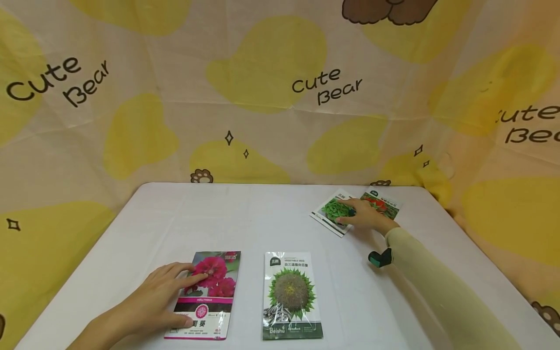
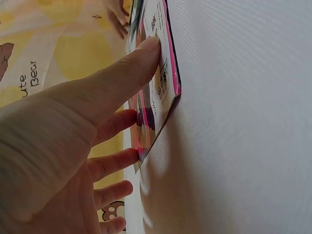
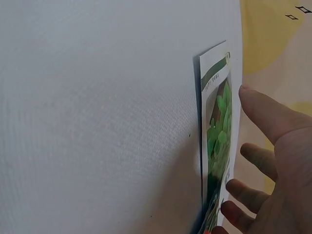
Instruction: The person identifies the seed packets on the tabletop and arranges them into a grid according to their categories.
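Observation:
A pink-flowered seed packet [image 1: 209, 282] marked "Hollyhock" lies at the front left of the white table. My left hand [image 1: 153, 301] rests on its left side, thumb on the lower white part and index fingertip over the flowers. In the left wrist view, the thumb lies across the packet face [image 2: 163, 63] while the other fingers spread along its far edge. At the back right, my right hand [image 1: 365, 214] reaches over a green-leaf seed packet [image 1: 334, 213]. The right wrist view shows the thumb and spread fingers close over that packet [image 3: 219, 126].
A sunflower seed packet [image 1: 292, 296] lies at the front middle. Beside the green-leaf packet, a red-and-green seed packet [image 1: 382, 203] is partly hidden by my right hand. A yellow patterned cloth [image 1: 262, 63] hangs behind the table [image 1: 245, 218].

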The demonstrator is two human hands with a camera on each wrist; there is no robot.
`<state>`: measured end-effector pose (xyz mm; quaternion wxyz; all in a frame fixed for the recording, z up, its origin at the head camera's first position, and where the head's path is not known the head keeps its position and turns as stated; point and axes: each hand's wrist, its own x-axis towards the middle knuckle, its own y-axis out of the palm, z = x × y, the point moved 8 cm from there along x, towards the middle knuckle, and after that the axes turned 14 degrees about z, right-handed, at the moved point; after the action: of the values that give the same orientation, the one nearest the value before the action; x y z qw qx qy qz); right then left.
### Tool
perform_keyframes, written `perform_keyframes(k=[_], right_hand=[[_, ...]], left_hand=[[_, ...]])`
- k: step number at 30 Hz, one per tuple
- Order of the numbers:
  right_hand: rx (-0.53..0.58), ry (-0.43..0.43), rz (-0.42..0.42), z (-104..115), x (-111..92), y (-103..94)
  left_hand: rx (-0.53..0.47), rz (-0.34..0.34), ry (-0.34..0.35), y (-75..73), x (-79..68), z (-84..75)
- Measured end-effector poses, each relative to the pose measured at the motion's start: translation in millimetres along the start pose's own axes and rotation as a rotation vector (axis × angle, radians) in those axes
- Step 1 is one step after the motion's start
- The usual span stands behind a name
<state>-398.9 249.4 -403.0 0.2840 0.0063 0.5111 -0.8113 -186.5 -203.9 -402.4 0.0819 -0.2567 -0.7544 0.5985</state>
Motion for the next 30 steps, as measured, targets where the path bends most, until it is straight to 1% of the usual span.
perform_keyframes(k=[8, 13, 17, 20, 22, 30], right_hand=[[-0.017, 0.013, 0.010, 1, 3, 0.0], [-0.093, 0.016, -0.005, 0, 7, -0.2], [-0.134, 0.064, -0.012, -2, 9, -0.6], [-0.127, 0.100, -0.007, -1, 9, -0.8], [-0.126, 0.108, -0.006, 0, 9, -1.2], [-0.141, 0.073, -0.005, 12, 10, 0.1]], left_hand=[[-0.006, 0.001, -0.008, 0.2, -0.3, 0.5], [-0.010, 0.001, -0.007, 0.4, -0.8, 0.2], [-0.009, -0.003, 0.003, 0.1, -1.2, -0.4], [0.004, -0.010, 0.011, -0.1, -1.4, -0.9], [0.017, -0.017, 0.020, -0.7, -1.4, -1.5], [0.009, -0.008, 0.012, 1.5, -1.9, -1.5]])
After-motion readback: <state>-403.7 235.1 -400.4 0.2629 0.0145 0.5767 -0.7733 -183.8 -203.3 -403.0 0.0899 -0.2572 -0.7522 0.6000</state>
